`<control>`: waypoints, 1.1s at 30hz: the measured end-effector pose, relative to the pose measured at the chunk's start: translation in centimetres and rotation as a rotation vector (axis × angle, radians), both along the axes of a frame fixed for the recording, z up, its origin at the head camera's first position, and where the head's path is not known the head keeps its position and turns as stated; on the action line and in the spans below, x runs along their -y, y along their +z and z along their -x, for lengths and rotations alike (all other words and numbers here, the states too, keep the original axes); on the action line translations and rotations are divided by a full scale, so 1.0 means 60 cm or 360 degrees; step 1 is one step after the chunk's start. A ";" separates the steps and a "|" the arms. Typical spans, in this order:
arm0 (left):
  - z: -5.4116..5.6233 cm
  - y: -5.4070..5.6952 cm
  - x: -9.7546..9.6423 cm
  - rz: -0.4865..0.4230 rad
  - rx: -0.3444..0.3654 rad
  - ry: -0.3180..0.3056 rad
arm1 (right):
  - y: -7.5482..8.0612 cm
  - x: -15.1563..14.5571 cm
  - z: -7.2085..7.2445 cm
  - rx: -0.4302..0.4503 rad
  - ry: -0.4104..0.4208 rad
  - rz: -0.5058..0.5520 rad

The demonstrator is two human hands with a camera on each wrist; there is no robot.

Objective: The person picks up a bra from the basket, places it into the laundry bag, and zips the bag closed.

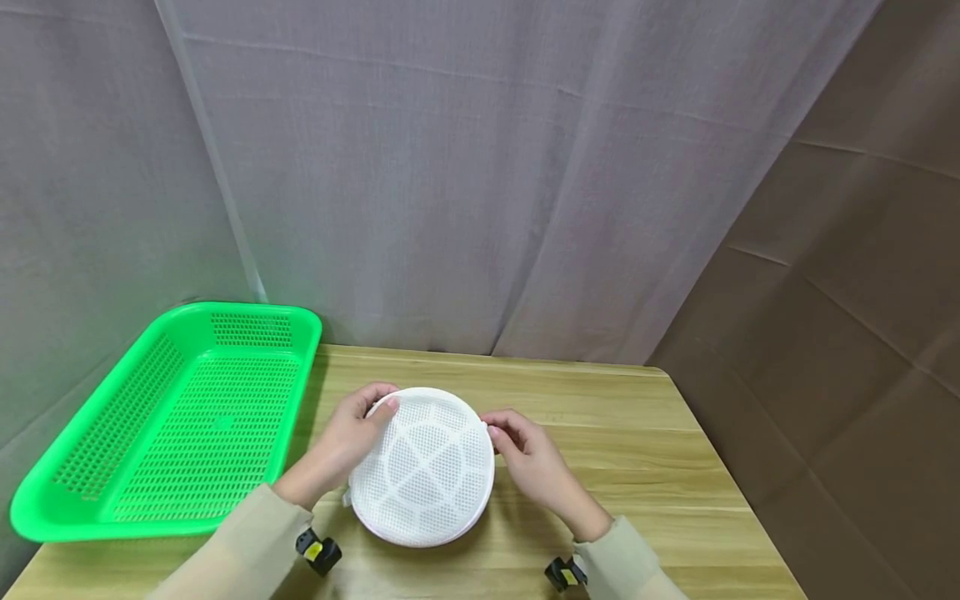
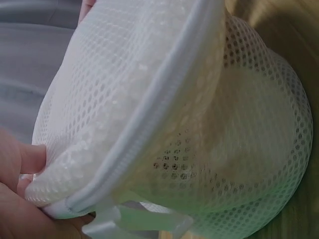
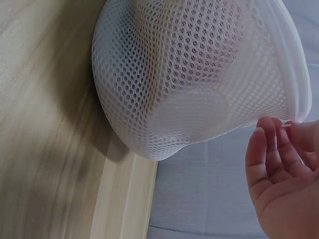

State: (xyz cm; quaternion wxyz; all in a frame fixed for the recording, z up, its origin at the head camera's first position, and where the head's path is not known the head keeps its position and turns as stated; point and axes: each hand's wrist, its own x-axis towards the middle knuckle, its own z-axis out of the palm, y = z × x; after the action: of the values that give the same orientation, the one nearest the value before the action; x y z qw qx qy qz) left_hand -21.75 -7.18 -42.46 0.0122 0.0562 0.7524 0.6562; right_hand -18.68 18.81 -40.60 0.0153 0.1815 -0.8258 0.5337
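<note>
A round white mesh laundry bag (image 1: pixel 423 467) stands on the wooden table with its flat, ribbed top facing up. My left hand (image 1: pixel 358 429) grips its upper left rim, thumb over the top edge. At the right rim, my right hand (image 1: pixel 528 458) pinches a small white zipper pull; the right wrist view shows this pull (image 3: pixel 285 125) between thumb and fingertips. A zipper (image 2: pixel 134 124) runs round the rim in the left wrist view, and a white fabric loop (image 2: pixel 139 219) hangs below it. Pale rounded shapes show through the mesh sides.
To the left is a large green plastic basket (image 1: pixel 302 400) with perforated walls and floor. The wooden table (image 1: pixel 637 475) extends right of the bag. Grey curtain (image 1: pixel 420 183) hangs behind the table, and brown cloth (image 1: pixel 847 333) covers the right side.
</note>
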 end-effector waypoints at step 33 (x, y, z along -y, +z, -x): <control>-0.029 0.023 -0.035 0.0808 -0.0617 -0.0103 | -0.015 0.007 -0.008 -0.0242 -0.0097 -0.0240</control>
State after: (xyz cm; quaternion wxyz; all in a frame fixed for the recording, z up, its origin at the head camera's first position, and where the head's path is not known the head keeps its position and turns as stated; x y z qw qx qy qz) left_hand -20.00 -5.06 -41.05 -0.0968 0.1992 0.8783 0.4238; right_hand -18.20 18.40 -41.49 0.0803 0.1970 -0.8652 0.4541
